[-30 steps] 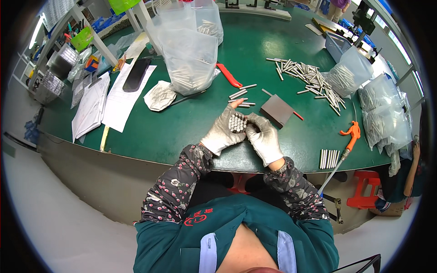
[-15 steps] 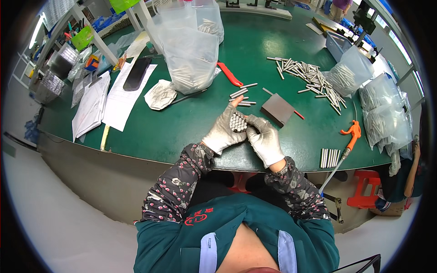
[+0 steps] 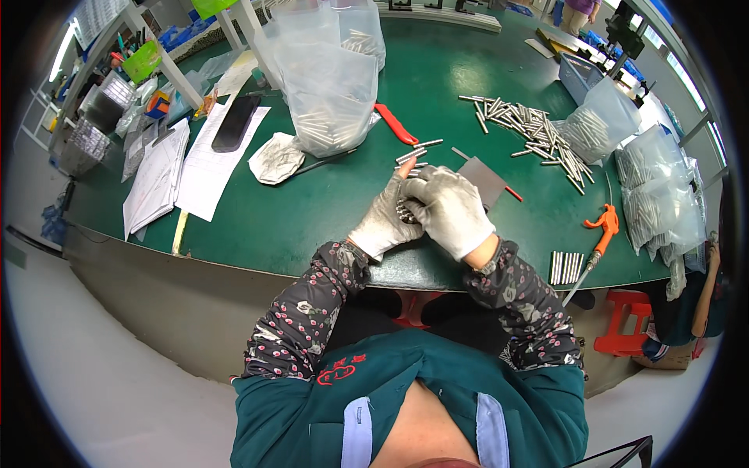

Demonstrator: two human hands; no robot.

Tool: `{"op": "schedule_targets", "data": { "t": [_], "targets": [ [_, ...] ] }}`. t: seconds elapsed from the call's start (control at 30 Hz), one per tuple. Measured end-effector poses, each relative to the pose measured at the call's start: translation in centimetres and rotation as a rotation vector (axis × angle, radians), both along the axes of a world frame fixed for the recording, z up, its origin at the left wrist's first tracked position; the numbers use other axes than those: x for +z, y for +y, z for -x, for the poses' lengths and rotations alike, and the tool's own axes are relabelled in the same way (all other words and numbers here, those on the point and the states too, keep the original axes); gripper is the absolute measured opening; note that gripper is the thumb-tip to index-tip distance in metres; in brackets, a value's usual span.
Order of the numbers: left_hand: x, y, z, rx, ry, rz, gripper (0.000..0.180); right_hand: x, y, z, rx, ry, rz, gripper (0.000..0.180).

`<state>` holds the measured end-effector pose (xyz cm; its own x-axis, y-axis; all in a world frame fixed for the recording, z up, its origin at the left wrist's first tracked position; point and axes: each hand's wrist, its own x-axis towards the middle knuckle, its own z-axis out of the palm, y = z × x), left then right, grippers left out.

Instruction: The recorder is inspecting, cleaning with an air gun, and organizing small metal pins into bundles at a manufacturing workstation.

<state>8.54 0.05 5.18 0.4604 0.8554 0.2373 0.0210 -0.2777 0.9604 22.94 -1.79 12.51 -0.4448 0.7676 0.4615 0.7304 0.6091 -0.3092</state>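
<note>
A tight bundle of metal pins (image 3: pixel 404 211), ends facing up, sits in my left hand (image 3: pixel 380 225), its gloved fingers closed around it. My right hand (image 3: pixel 451 209), also gloved, is curled over the top of the bundle and hides most of it. Its fingertips press against the pins; whether one pin is pinched there cannot be seen. Just beyond my hands lie several loose metal pins (image 3: pixel 421 148). A flat grey block (image 3: pixel 485 181) is partly covered by my right hand, with a red-tipped rod (image 3: pixel 513 193) beside it.
A heap of metal pins (image 3: pixel 538 136) spreads across the green table (image 3: pixel 328 226) at right. Pin-filled plastic bags (image 3: pixel 324 101) stand behind; more bags (image 3: pixel 655 195) lie right. An orange air gun (image 3: pixel 605 226) lies near a row of pins (image 3: pixel 566 267). Papers and a phone (image 3: pixel 236 125) are left.
My right hand has moved up and over the bundle, covering pin ends that showed before, and now overlaps the grey block. My left hand has stayed almost in place.
</note>
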Motion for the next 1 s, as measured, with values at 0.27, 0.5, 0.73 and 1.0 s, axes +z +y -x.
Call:
{"op": "schedule_targets", "data": {
  "t": [0.27, 0.5, 0.73, 1.0],
  "targets": [
    [-1.4, 1.0, -0.5, 0.145, 0.130, -0.366, 0.108, 0.7, 0.3, 1.5, 0.015, -0.421, -0.104, 0.013],
    [-0.3, 0.3, -0.8, 0.164, 0.090, -0.334, 0.103, 1.3, 0.1, 1.1, -0.083, -0.580, -0.248, 0.017],
    [-1.4, 0.1, -0.7, 0.120, -0.031, -0.052, 0.068, 1.9, 0.1, 0.4, 0.042, -0.137, 0.068, 0.015],
    [0.9, -0.5, -0.2, 0.108, 0.111, 0.038, 0.048, 3.2, 2.7, -1.6, -0.065, 0.346, 0.056, 0.008]
  ]
}}
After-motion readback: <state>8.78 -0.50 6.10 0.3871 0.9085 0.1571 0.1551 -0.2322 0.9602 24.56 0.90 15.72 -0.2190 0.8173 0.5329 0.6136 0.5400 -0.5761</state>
